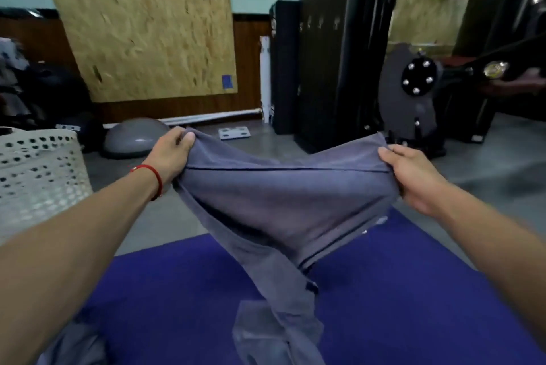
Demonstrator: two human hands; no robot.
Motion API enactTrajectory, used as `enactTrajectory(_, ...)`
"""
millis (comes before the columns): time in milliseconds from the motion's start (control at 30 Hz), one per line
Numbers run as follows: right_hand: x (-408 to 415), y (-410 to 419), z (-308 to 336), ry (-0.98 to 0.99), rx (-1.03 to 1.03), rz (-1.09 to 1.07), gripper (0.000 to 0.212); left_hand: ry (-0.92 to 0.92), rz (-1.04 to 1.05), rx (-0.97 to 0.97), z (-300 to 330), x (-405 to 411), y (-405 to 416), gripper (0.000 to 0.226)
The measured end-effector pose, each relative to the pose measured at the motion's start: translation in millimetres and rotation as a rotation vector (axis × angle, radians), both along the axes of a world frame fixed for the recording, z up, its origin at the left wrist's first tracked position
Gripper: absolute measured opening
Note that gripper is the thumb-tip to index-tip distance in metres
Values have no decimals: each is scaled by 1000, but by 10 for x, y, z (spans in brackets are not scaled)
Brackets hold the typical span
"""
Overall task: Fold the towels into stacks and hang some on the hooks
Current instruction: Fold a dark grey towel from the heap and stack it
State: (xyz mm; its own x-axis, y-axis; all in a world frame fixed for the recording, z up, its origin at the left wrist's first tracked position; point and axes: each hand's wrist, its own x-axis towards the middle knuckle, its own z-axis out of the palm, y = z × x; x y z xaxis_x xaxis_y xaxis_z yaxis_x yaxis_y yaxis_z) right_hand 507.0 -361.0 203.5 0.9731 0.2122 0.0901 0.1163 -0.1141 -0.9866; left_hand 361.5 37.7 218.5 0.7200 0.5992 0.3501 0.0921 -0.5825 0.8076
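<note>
While both arms reach forward from the bottom corners of the view, the left hand (171,154) grips one upper corner of a grey-blue towel (283,202), its fingers curled over the bunched edge and its thumb on top. A red thread bracelet (153,180) circles the left wrist. The right hand (413,178) pinches the opposite upper corner, thumb lying along the hem and fingers folded beneath the cloth. Between the two hands the towel is held up in the air, its top edge sagging at the middle and a stitched band running across just below that edge. The lower part of the towel narrows into a twisted tail that hangs down and ends near the bottom of the view, over a blue mat (413,305) laid on the grey floor. More grey cloth (74,347) lies at the lower left edge of the mat; its shape cannot be made out. A white perforated basket (38,169) stands at the left, beside the left forearm. Farther back on the floor sit a grey dome-shaped trainer (133,137) and a flat white scale (235,132). Behind them, a chipboard panel (147,21) leans against the wall, and dark gym equipment (413,89) fills the right background.
</note>
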Motion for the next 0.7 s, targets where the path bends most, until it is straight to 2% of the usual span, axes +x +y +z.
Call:
enactTrajectory(133, 83, -615, -890, 97, 15, -135, 21, 213, -281, -360, -699, 475, -411, 15)
enactTrajectory(200, 78, -910, -1407, 158, -4, -214, 24, 333, -432, -470, -1049, 745, -671, 14)
enactTrajectory(267, 50, -1207, -1929, 268, -11, -265, 24, 420, -547, -583, -1425, 1059, -954, 23)
enactTrajectory(333, -9, -1500, -2388, 391, -23, -302, 18, 532, -605, -591, -1791, 1359, -1296, 25)
enactTrajectory(433, -91, -1911, -2859, 528, 23, -337, 20, 641, -659, -373, -2263, 1847, -1824, 29)
enactTrajectory(500, -94, -2159, -3024, 551, 125, -449, 20, 648, -669, -36, -2464, 2235, -2193, 26)
enactTrajectory(567, -41, -2387, -3127, 520, 228, -640, 17, 595, -574, 357, -2533, 2630, -2625, 24)
enactTrajectory(600, 7, -2496, -3169, 491, 270, -731, 15, 549, -516, 490, -2506, 2806, -2861, 24)
enactTrajectory(633, 64, -2589, -3182, 463, 324, -811, 13, 494, -471, 545, -2457, 2975, -3088, 24)
enactTrajectory(700, 233, -2739, -3143, 402, 465, -942, 15, 406, -421, 525, -2343, 3322, -3516, 28)
